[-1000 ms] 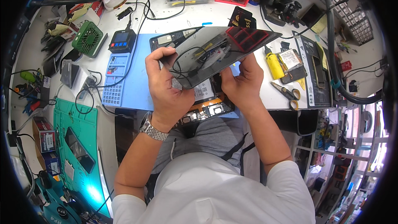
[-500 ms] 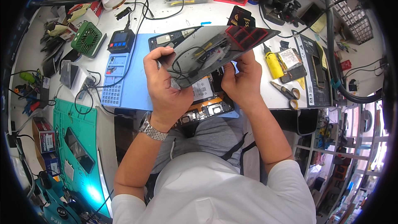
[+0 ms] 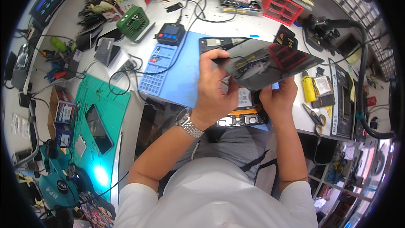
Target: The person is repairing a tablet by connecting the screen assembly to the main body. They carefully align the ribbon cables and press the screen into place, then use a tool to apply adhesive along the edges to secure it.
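Observation:
A glossy black tablet screen (image 3: 274,64) is raised at a tilt over an opened tablet body (image 3: 242,117), whose battery, orange ribbon and inner parts show below it. My left hand (image 3: 216,93) is closed round the screen's left end, fingers at the upper edge and thumb lower down. Closed at the screen's lower right edge is my right hand (image 3: 278,97), with its fingertips partly hidden behind the panel. The body lies at the near edge of a blue work mat (image 3: 183,69), and the screen covers much of it.
Right of my hands lie a yellow cylinder (image 3: 309,88), an opened device (image 3: 323,90) and scissors (image 3: 314,118). A blue parts tray (image 3: 158,69), a small black box with a display (image 3: 170,33) and a green fan (image 3: 134,23) stand left. A phone (image 3: 99,128) rests on a green mat (image 3: 114,97).
The whole view has swung left, so the bench and both hands appear farther right. Both hands keep hold of the raised screen, which looks slightly flatter.

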The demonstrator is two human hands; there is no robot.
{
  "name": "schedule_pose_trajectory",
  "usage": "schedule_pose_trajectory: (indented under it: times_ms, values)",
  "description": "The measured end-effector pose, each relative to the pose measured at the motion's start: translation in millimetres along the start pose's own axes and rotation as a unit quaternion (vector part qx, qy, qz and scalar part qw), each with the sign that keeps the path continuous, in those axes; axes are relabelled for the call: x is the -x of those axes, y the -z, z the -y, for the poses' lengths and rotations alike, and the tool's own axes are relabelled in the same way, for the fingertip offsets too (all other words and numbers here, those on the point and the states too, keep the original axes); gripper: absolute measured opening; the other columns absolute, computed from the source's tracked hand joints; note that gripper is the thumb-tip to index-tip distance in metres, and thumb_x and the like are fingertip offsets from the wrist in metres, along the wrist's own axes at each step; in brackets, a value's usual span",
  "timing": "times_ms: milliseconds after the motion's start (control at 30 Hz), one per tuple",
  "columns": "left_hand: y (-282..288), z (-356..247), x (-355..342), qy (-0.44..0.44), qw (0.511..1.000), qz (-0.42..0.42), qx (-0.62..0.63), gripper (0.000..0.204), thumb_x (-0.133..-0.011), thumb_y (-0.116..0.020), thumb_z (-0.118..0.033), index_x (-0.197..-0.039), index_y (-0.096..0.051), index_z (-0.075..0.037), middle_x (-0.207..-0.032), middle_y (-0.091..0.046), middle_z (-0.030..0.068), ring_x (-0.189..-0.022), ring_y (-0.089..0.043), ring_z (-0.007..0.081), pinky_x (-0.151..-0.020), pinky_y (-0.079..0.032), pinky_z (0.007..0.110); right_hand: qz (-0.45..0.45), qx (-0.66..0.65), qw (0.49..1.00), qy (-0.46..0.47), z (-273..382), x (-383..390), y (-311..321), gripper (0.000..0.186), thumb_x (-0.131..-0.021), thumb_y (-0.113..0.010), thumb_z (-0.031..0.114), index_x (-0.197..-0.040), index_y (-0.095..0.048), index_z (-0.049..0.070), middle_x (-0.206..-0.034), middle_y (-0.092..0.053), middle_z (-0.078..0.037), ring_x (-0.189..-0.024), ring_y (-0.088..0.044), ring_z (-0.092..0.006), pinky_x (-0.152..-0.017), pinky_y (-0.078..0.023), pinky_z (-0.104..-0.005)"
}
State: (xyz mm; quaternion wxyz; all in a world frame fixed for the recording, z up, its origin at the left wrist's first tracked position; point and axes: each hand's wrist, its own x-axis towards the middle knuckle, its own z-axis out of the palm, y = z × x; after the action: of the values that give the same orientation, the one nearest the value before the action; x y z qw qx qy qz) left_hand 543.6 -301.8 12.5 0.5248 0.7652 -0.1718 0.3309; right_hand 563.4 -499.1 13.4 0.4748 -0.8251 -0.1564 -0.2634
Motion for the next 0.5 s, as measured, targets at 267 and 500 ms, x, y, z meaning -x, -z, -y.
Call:
schedule_pose_trajectory:
  times_ms: [267, 500]
  values:
    - [-3, -5, -2, 0.043, 0.999, 0.005, 0.019, 0.035, -0.076, -0.07, 0.015, -0.111, -0.07, 0.009, -0.137, -0.053, 0.0214, -0.127, -0.059, 0.0408, -0.103, -0.055, 0.044, -0.088, -0.133, 0.987, 0.015, 6, 8, -16, 0.041, -0.097, -0.05, -0.012, -0.135, -0.059, -0.002, -0.125, -0.067, -0.017, -0.11, -0.072, -0.0241, -0.095, -0.058, -0.0349]
    - [1, 2, 2, 0.015, 1.0, 0.005, -0.005, 0.064, -0.081, -0.068, 0.023, -0.139, -0.052, 0.003, -0.135, -0.055, 0.0108, -0.132, -0.064, 0.0226, -0.111, -0.053, 0.031, 0.156, 0.034, 0.983, 0.091, 55, 40, 36, 0.032, -0.085, -0.084, 0.004, -0.116, -0.077, 0.005, -0.139, -0.06, -0.023, -0.112, -0.058, -0.0382, -0.089, -0.053, -0.0429]
